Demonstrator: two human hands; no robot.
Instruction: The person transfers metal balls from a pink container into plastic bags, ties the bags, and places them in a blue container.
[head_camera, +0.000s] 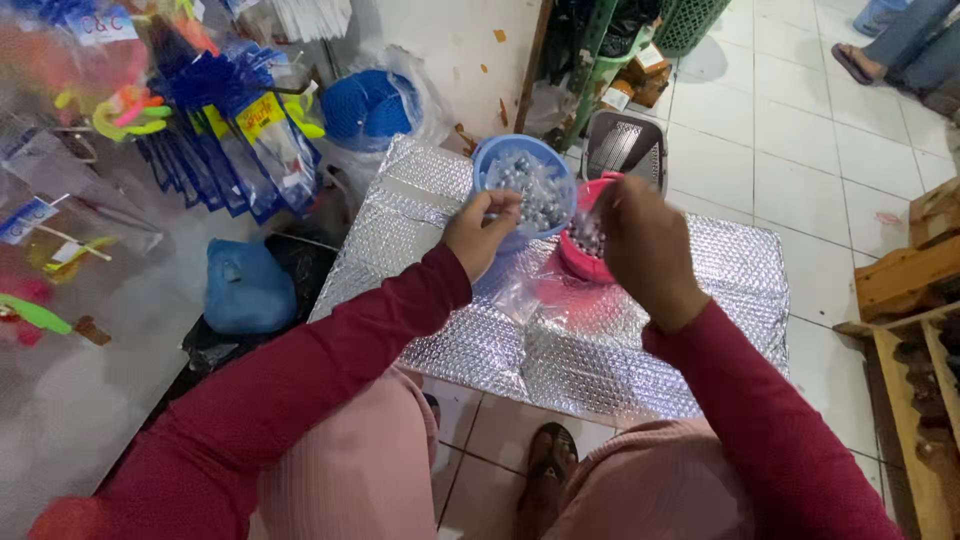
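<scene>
Right now you are holding both arms out in dark red sleeves over the silver bubble-foil sheet (640, 370) that is lying across the low surface in front of your knees. Your left hand (482, 233) is hovering at the 6 o'clock rim of the round blue plastic bowl (523, 180), fingers curled and pinched together on a clear thin plastic bag (530, 285) that is trailing down toward 5 o'clock; its long axis is running from your fingertips back toward your lap. Your right hand (645, 240) is turned back-up, covering the 3 o'clock side of the round pink plastic bowl (582, 255); whether its fingers are closing on anything, I cannot tell. Both bowls are holding small silvery grey beads (535, 185), and the pink one is sitting just beside the blue one, toward 4 o'clock. A grey mesh tray (625, 145) is standing beyond them at 1 o'clock.
</scene>
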